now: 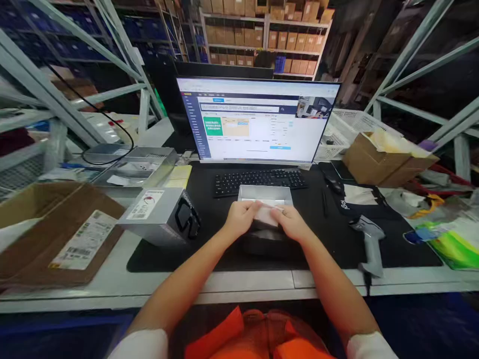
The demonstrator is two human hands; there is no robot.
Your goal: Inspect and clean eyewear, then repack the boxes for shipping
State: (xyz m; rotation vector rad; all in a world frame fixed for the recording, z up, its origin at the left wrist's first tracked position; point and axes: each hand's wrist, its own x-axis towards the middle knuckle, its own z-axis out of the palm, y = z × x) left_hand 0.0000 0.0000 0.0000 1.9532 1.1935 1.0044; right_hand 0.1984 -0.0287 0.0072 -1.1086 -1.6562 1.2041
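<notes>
Both of my hands meet over an open grey box point(265, 193) at the middle of the black desk mat. My left hand point(241, 218) and my right hand point(291, 222) pinch a small white packet point(267, 214) from its two sides; whether it is paper or a little carton I cannot tell. The packet hides part of the box's inside. To the left stands a grey product box point(155, 217) with a label on top and a picture of dark goggles or glasses on its side. A black keyboard point(258, 181) lies just behind the open box.
A lit monitor point(258, 124) stands behind the keyboard. On the left is an opened cardboard box point(75, 239). A barcode scanner point(369, 244), a mouse point(334, 184) and a pen point(325, 203) lie to the right, near another cardboard box point(385, 162) and plastic bags point(452, 239).
</notes>
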